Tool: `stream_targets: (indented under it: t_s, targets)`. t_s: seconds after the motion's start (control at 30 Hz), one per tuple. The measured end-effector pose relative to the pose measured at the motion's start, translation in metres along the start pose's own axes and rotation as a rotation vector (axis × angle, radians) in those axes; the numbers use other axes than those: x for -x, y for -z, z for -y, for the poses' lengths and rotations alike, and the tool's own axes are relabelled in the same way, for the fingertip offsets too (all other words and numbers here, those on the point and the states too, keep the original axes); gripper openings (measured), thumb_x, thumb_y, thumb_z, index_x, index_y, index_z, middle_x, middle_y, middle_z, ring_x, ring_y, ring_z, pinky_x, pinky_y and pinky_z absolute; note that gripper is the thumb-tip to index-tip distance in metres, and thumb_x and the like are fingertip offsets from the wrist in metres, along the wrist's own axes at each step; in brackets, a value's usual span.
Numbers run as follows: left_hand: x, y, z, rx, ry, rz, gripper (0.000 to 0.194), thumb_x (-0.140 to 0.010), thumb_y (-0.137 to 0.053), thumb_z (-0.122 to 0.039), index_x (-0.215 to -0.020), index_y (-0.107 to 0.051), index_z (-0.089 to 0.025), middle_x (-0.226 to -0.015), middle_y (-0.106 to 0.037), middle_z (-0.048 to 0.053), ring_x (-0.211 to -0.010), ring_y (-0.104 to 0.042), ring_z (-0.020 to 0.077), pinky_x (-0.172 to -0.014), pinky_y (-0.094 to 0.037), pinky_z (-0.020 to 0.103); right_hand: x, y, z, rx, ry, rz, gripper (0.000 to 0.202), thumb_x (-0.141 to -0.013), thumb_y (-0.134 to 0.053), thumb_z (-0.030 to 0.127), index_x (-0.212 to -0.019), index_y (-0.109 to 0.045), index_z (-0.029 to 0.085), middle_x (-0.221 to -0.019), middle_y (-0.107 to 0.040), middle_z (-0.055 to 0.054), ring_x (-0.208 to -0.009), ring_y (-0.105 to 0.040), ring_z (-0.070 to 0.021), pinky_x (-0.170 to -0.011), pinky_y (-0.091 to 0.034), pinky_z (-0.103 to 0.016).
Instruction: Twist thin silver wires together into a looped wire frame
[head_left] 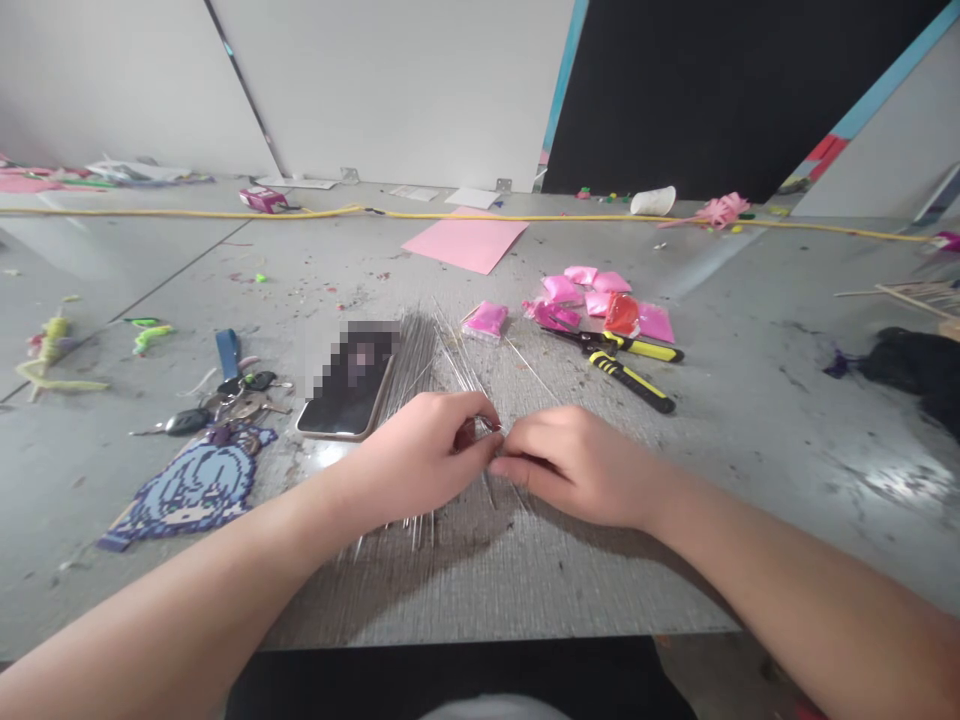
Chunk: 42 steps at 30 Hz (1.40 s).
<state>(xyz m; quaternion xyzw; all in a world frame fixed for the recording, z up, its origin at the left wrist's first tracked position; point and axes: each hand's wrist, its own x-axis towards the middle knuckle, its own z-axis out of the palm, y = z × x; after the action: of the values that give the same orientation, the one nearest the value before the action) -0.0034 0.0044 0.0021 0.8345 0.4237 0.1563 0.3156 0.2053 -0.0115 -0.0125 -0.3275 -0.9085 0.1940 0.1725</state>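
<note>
Working near the surface's [480, 600] edge, we pinch a thin wire [499, 428] in our left hand [439, 445]; our right hand's [574, 460] fingers meet it, their grip hidden from us. We seem to be shaping it, which next calls for a steady hold. Beyond lie loose wires [415, 355] beside a phone [349, 395], then pliers [616, 341] and pink packets [562, 290].
</note>
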Motion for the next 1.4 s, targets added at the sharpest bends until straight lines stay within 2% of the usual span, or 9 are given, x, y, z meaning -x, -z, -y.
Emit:
stream_targets:
  t_s: [0.23, 0.6, 1.0, 1.4]
  targets:
    - [0.0, 0.002, -0.001, 0.023, 0.025, 0.027, 0.015, -0.091, -0.053, -0.032, -0.089, -0.063, -0.021, -0.06, -0.056, -0.005, -0.054, -0.047, 0.0097, -0.051, -0.034, 0.023, 0.001, 0.002, 0.002, -0.023, 0.023, -0.004, 0.035, -0.103, -0.042, 0.036, -0.082, -0.06, 0.016, -0.073, -0.059, -0.002, -0.069, -0.051, -0.0141, -0.066, -0.036, -0.028]
    - [0.001, 0.003, -0.005, 0.019, 0.033, 0.063, 0.013, -0.09, -0.053, -0.029, -0.089, -0.062, -0.021, -0.061, -0.057, -0.006, -0.054, -0.047, 0.0086, -0.052, -0.035, 0.022, 0.004, 0.005, 0.007, -0.048, 0.016, 0.089, 0.033, -0.102, -0.043, 0.039, -0.082, -0.056, 0.017, -0.075, -0.056, -0.001, -0.069, -0.049, -0.0133, -0.066, -0.035, -0.028]
    - [0.004, 0.003, -0.005, -0.098, -0.033, 0.065, 0.011, -0.089, -0.051, -0.026, -0.088, -0.061, -0.02, -0.067, -0.061, -0.004, -0.058, -0.051, 0.01, -0.053, -0.033, 0.023, 0.002, 0.005, 0.011, 0.045, 0.013, 0.119, 0.032, -0.103, -0.041, 0.037, -0.082, -0.056, 0.017, -0.076, -0.059, -0.001, -0.07, -0.05, -0.014, -0.067, -0.035, -0.028]
    - [0.003, 0.002, -0.003, -0.097, -0.057, 0.07, 0.012, -0.089, -0.051, -0.025, -0.089, -0.061, -0.021, -0.066, -0.06, -0.004, -0.058, -0.051, 0.0101, -0.054, -0.033, 0.023, 0.0, 0.003, 0.008, 0.072, 0.021, 0.12, 0.032, -0.101, -0.044, 0.038, -0.083, -0.058, 0.017, -0.078, -0.061, -0.003, -0.072, -0.053, -0.0148, -0.068, -0.036, -0.028]
